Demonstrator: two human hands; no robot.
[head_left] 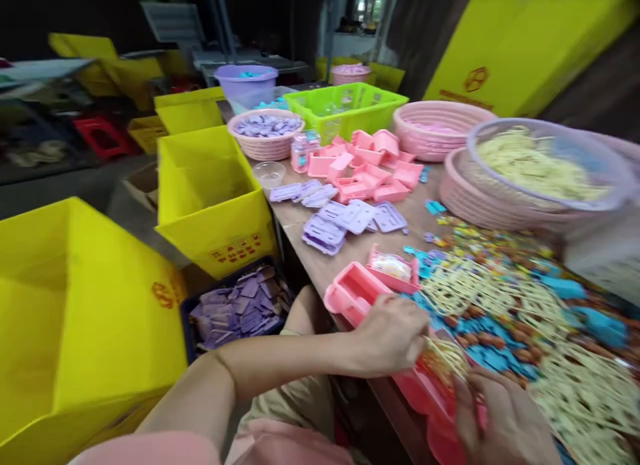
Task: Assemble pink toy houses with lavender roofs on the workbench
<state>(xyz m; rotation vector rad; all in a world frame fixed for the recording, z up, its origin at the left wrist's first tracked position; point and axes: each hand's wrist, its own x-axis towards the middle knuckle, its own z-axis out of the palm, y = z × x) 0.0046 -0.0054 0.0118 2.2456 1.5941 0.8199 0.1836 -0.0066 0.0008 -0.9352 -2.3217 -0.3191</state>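
Observation:
My left hand (393, 335) is closed, its fingers curled down over a long pink plastic case (360, 292); what they pinch is hidden. Lower right, my right hand (505, 418) grips the edge of a pink plastic box (440, 412), which shows between thumb and fingers. Between both hands lies a bundle of pale noodle-like strands (447, 357), above something orange and transparent. Just beyond the left hand rests a small pink tray (394, 270) with a clear-wrapped round item in it. Motion blurs the fingertips.
Piles of pale strand pieces (590, 392), blue parts and brown pieces cover the table's right side. Purple plates (325, 232) and pink boxes (370, 175) lie farther back. Baskets stand behind, including a purple sieve (550, 162). Yellow cartons (215, 198) line the left.

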